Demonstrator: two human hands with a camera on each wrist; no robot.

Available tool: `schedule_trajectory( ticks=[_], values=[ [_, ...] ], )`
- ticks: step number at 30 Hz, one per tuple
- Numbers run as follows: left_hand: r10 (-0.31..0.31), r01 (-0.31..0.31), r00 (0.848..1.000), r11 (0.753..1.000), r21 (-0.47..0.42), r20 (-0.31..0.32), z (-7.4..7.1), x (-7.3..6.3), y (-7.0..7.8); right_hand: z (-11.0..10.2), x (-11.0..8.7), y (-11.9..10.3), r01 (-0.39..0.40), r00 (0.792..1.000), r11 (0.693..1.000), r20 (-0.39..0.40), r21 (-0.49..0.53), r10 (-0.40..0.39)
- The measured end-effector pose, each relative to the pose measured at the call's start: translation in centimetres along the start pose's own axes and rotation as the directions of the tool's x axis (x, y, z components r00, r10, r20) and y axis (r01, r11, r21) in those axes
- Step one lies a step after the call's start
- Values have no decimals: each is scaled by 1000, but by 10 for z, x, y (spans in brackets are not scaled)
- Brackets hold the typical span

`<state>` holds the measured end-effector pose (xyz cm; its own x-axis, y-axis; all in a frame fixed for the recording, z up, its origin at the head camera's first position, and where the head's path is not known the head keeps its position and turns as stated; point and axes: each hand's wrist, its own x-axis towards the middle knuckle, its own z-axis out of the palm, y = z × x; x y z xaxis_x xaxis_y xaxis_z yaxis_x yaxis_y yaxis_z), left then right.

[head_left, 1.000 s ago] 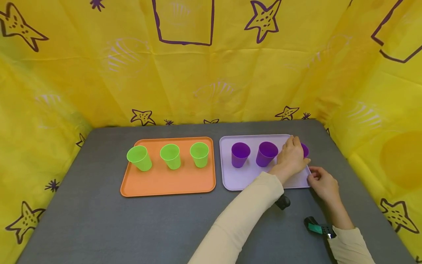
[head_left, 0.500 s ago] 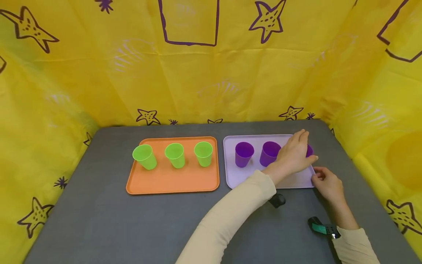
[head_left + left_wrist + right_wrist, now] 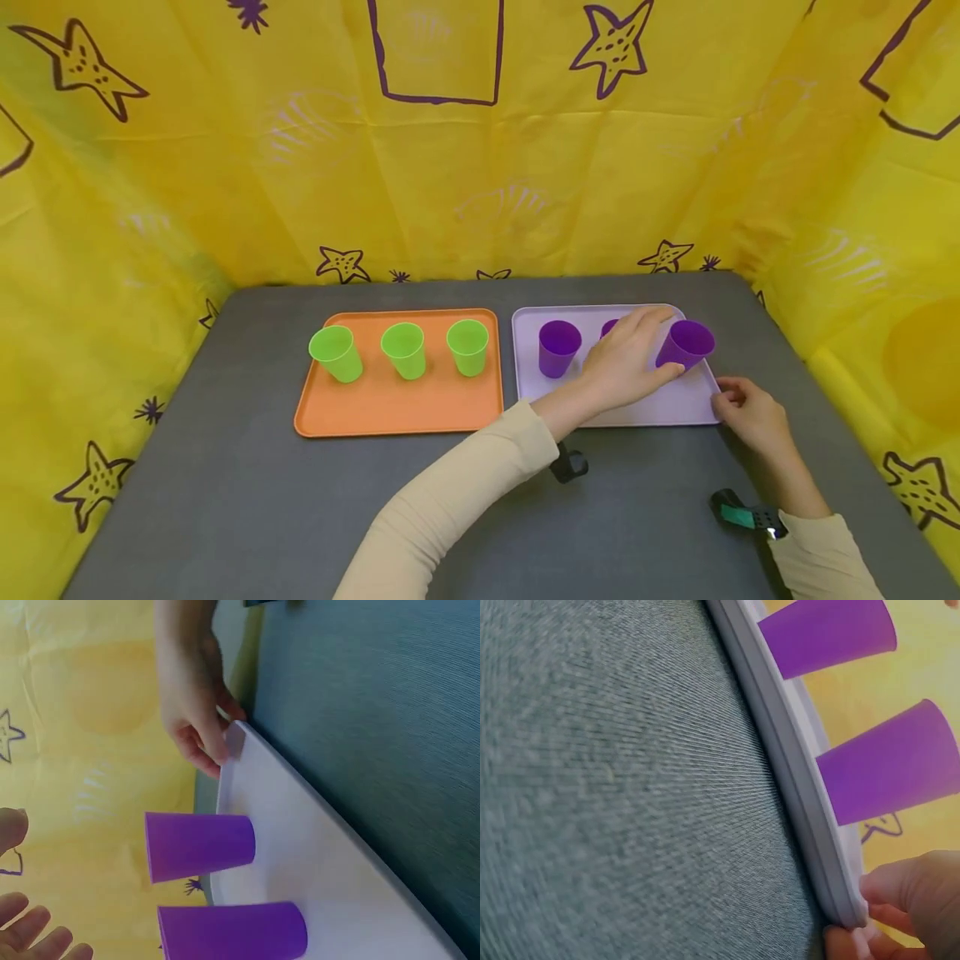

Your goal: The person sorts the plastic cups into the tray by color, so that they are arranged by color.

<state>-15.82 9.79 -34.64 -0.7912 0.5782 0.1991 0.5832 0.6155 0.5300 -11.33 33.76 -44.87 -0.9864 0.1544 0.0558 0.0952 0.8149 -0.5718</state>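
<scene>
A lavender tray (image 3: 660,408) bears three upright purple cups in a row: a left cup (image 3: 558,354), a middle cup (image 3: 608,327) mostly hidden behind my hand, and a right cup (image 3: 686,343). Over the tray, my left hand (image 3: 628,358) has its fingers spread and holds nothing. The left wrist view shows its fingers apart from the two nearer purple cups (image 3: 199,846). At the tray's near right corner, my right hand (image 3: 756,418) pinches the rim between thumb and fingers, as the right hand (image 3: 915,896) in the right wrist view also shows.
Left of the lavender tray lies an orange tray (image 3: 397,412) with three green cups: one on the left (image 3: 337,354), one in the middle (image 3: 405,352), one on the right (image 3: 468,347). A yellow patterned cloth (image 3: 420,192) surrounds the grey table (image 3: 270,500).
My left hand has drawn away from the right purple cup, moving left and toward me, its fingers spreading. That cup is now in full view. The right hand stays at the tray corner.
</scene>
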Motion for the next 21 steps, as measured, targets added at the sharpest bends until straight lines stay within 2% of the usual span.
schedule_trajectory(
  ticks=[4,8,12,16,21],
  values=[
    [60,-60,998,998,21,-18,-9,-19,-8,-4,-1,0,9,999,1000,31,30,-10],
    [108,-107,994,993,47,-11,-19,-42,-21,-6,-2,0,28,999,1000,34,7,-28],
    [148,-147,989,986,80,-3,-31,-70,-41,-9,-5,-2,88,995,994,-40,-61,-90],
    [180,-175,983,978,115,-38,-43,-98,-64,-13,-7,-5,154,979,983,-118,-103,-166],
    [182,-165,979,972,166,-93,-61,-133,-90,-19,-9,-11,217,963,967,-130,-134,-235]
  ],
)
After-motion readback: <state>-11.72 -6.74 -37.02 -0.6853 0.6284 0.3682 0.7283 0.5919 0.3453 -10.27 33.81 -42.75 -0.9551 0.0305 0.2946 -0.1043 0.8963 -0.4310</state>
